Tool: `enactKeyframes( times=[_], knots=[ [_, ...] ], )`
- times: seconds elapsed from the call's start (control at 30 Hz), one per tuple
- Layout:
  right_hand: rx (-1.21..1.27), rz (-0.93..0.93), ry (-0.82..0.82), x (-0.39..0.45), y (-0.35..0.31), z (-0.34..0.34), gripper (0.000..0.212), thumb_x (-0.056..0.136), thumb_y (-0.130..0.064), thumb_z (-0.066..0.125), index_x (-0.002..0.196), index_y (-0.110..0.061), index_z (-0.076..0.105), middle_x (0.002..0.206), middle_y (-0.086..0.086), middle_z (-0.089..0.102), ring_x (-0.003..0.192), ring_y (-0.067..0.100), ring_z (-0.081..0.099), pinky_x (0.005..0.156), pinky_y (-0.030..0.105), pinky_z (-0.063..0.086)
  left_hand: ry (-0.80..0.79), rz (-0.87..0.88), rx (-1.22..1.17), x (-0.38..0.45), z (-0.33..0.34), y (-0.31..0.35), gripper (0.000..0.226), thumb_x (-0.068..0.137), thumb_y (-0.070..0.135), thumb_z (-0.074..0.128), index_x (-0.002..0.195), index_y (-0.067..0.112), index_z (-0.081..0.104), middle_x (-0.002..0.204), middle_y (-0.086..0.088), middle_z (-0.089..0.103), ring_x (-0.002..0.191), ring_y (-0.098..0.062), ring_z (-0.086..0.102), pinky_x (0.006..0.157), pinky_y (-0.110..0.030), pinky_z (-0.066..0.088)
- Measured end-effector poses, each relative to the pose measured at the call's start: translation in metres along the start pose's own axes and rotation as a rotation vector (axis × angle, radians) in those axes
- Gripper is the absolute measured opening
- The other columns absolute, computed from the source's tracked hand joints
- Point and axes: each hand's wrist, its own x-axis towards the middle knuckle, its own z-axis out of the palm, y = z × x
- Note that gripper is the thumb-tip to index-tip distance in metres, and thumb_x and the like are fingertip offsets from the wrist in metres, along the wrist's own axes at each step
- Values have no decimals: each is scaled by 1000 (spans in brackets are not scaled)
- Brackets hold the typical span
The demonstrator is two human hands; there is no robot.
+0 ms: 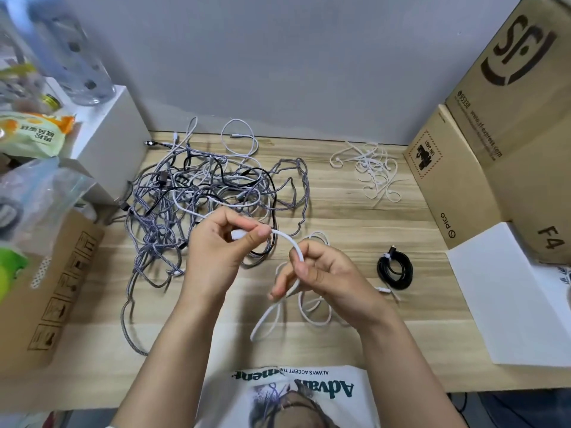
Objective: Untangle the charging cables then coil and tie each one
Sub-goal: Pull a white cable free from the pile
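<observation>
A: What are the hands doing?
B: The left hand [222, 242] pinches the plug end of a white cable [289, 242]; the right hand [321, 273] grips it just beside, and its loops hang to the wooden table [370, 319].
A: And the rest?
B: A tangled pile of cables [197, 193] lies behind the left hand. A coiled black cable [395, 269], tied, sits right of the hands, white ties [370, 168] farther back.

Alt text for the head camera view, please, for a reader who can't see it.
Two hands, left hand and right hand, hold a white cable above a wooden desk. A tangled heap of cables lies behind, white ties far right, and one tied black coil beside the right hand.
</observation>
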Motion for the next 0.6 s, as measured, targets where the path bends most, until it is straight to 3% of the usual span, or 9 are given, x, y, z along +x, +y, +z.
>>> enactKeyframes(
  times=[0.1,0.17,0.2,0.3,0.37,0.47,0.6],
  knots=[
    [40,24,140,2,-2,6,25,84,-32,65,85,-13,49,52,-1,55,51,18,62,60,27,52,6,304,499,2,-7,-4,16,77,12,71,81,27,64,70,15,63,70,2,55,68,-12,42],
    [31,34,211,5,-2,10,17,85,-27,54,84,-11,49,45,-6,40,38,10,45,48,23,47,-102,510,822,3,-10,-8,20,83,16,59,97,26,70,74,13,54,74,-4,50,68,-18,39],
    [29,31,230,6,-4,12,15,86,-25,51,84,-10,51,46,-7,35,36,6,36,42,19,40,-174,543,873,3,-9,-10,23,84,14,55,99,24,69,76,13,51,74,-6,48,66,-20,38],
    [-25,-12,230,5,-15,15,16,89,-23,51,81,-9,53,46,-14,33,39,0,22,40,17,15,-355,364,676,-5,-3,-9,17,89,13,45,82,23,57,68,14,50,64,-1,45,59,-13,35],
    [-80,-44,207,3,-23,16,18,91,-22,51,81,-7,53,43,-14,43,40,-2,22,42,20,11,-443,155,412,-9,-2,-4,15,89,17,43,79,22,52,66,12,50,60,-3,44,57,-16,38],
    [-143,-71,211,1,-32,18,18,83,-22,47,78,-6,54,44,-13,52,40,-3,27,42,14,14,-526,26,143,-13,-1,2,11,88,12,43,85,11,54,71,9,53,70,-7,49,66,-17,43],
    [-211,-89,264,2,-36,17,20,87,-12,54,68,-8,57,45,-11,52,40,-2,37,44,7,28,-570,-161,-118,-20,3,7,14,86,15,46,81,13,58,63,6,50,56,-10,44,52,-21,40]
  ],
)
